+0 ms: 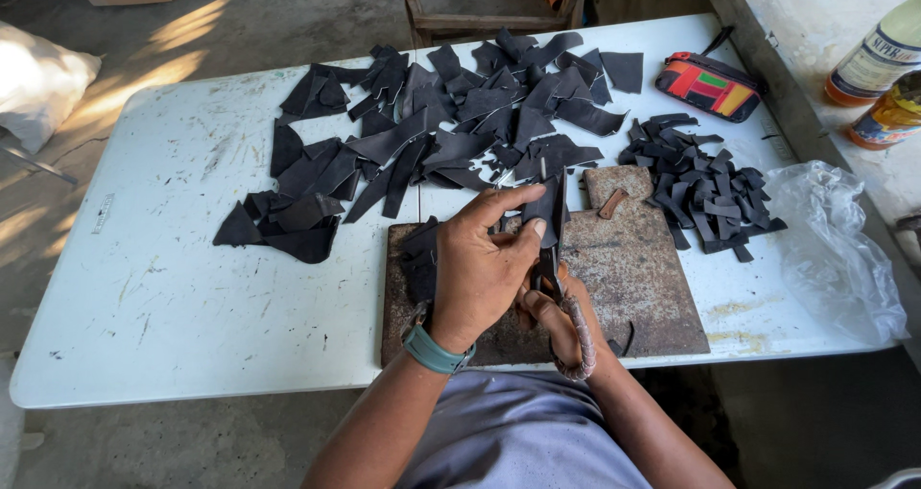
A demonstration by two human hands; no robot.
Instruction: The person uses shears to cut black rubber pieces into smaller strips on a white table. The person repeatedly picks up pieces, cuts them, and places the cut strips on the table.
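Observation:
My left hand [480, 263], with a teal band on its wrist, pinches a black leather scrap [547, 206] upright over a rusty metal plate [643, 278]. Below it, my right hand [549, 318] grips a cutting tool with a wrapped curved handle [579, 340], its blade end against the scrap and mostly hidden by my left hand. A small brown strip [611, 202] lies on the plate's far edge. More black pieces [419, 259] rest on the plate's left side.
A big heap of black leather offcuts [432, 124] covers the white table [173, 259] ahead. A pile of cut strips [700, 187] lies right, beside a clear plastic bag [830, 244]. A striped pouch [708, 86] and two bottles [878, 67] stand far right.

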